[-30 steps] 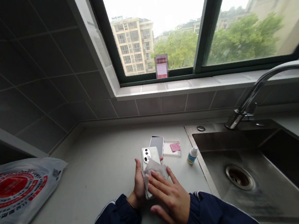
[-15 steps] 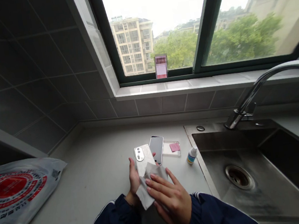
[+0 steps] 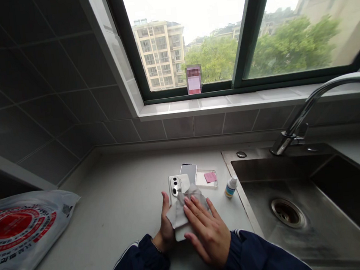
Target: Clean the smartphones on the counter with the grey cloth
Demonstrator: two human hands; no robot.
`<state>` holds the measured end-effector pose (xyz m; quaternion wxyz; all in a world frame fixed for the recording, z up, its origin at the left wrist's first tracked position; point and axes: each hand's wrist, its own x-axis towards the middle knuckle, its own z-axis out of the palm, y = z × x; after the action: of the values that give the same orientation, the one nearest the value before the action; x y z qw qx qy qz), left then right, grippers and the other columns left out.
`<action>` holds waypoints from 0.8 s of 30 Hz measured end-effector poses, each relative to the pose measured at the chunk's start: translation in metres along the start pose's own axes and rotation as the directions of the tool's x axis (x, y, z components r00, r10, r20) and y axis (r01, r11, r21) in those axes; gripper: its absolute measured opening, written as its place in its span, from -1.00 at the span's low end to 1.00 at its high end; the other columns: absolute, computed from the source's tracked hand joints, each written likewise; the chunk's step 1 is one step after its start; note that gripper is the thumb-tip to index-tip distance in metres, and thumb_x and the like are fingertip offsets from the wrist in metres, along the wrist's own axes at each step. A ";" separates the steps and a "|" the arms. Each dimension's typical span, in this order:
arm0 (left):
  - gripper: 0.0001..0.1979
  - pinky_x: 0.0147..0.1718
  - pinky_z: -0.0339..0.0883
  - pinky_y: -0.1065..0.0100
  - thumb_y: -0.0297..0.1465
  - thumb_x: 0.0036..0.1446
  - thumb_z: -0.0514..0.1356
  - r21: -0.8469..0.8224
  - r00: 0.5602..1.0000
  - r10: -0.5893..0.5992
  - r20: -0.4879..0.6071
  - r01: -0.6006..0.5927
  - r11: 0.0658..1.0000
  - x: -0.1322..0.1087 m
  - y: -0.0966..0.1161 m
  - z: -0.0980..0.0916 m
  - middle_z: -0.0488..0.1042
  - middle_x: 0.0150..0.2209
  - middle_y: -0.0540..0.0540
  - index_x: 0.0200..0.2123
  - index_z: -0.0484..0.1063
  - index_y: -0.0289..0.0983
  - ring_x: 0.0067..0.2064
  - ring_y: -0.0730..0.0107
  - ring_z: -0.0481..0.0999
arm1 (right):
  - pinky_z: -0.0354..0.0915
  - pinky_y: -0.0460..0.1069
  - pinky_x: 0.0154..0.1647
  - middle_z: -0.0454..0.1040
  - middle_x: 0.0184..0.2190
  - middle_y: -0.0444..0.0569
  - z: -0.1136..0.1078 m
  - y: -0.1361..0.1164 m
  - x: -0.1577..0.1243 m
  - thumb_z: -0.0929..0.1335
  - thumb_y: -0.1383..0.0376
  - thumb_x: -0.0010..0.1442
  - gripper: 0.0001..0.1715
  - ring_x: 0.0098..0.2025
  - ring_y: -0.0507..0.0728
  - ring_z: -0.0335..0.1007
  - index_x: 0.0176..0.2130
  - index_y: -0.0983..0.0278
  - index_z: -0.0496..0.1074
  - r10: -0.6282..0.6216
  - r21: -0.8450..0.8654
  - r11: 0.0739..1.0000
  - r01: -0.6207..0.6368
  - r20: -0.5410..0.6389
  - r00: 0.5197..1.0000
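Note:
A white phone (image 3: 182,233) with an oval camera block is held upright-facing in my left hand (image 3: 165,227), whose thumb runs along its left edge. My right hand (image 3: 208,231) presses a grey cloth (image 3: 177,213) flat on the phone's back, fingers over the cloth. The cloth hides the middle of the phone. Just behind it on the counter lies a second phone (image 3: 189,171) with a dark grey screen, partly covered from view. Beside that is a clear case (image 3: 201,182) with a pink piece (image 3: 210,177) on it.
A small spray bottle (image 3: 230,187) stands by the rim of the steel sink (image 3: 250,207) on the right, under a curved faucet (image 3: 307,107). A plastic bag (image 3: 25,230) lies at the far left of the counter (image 3: 112,229). The window is behind.
The white phone has tilted and shifted slightly right in my left hand. My right hand and the cloth have moved a little up and right, uncovering the phone's lower end.

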<state>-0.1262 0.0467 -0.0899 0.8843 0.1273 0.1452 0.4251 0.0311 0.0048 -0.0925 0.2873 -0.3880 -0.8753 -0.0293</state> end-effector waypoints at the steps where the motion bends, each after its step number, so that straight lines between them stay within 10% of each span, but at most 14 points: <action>1: -0.13 0.32 -0.12 0.06 0.16 0.21 -0.16 0.012 1.000 0.011 0.021 -0.012 1.000 0.001 -0.002 -0.002 0.45 0.12 -0.40 0.22 0.29 -0.47 0.26 -0.03 0.31 | -0.15 0.34 0.37 0.00 0.37 0.17 0.001 0.001 0.000 0.23 0.24 0.33 -0.31 0.42 0.32 -0.17 0.35 0.44 0.04 0.020 0.000 1.000 -0.020 -0.001 1.000; 9: -0.31 0.34 -0.21 0.08 0.02 0.29 -0.11 0.185 0.986 0.070 0.149 -0.098 0.978 0.005 -0.014 0.001 0.24 0.31 -0.21 0.37 0.00 -0.19 0.36 0.07 0.11 | 0.00 0.41 0.28 -0.14 0.40 0.28 0.006 0.013 0.002 0.18 0.19 0.36 -0.20 0.43 0.41 -0.25 0.41 0.46 -0.19 0.175 0.027 0.985 -0.173 -0.074 0.982; 24: -0.26 0.05 0.31 0.04 0.11 0.22 -0.09 0.304 0.986 -0.144 0.088 0.112 0.946 -0.006 -0.015 -0.002 0.51 0.06 -0.28 0.33 0.13 -0.18 0.01 -0.03 0.54 | -0.09 0.40 0.33 -0.02 0.39 0.15 -0.006 0.028 0.012 0.14 0.30 0.39 -0.31 0.44 0.37 -0.28 0.41 0.33 -0.14 0.114 0.114 0.989 -0.099 -0.137 0.984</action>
<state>-0.1201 0.0331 -0.0958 0.8873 0.2725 0.1672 0.3324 0.0467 0.0305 -0.0862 0.3711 -0.4151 -0.8306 0.0053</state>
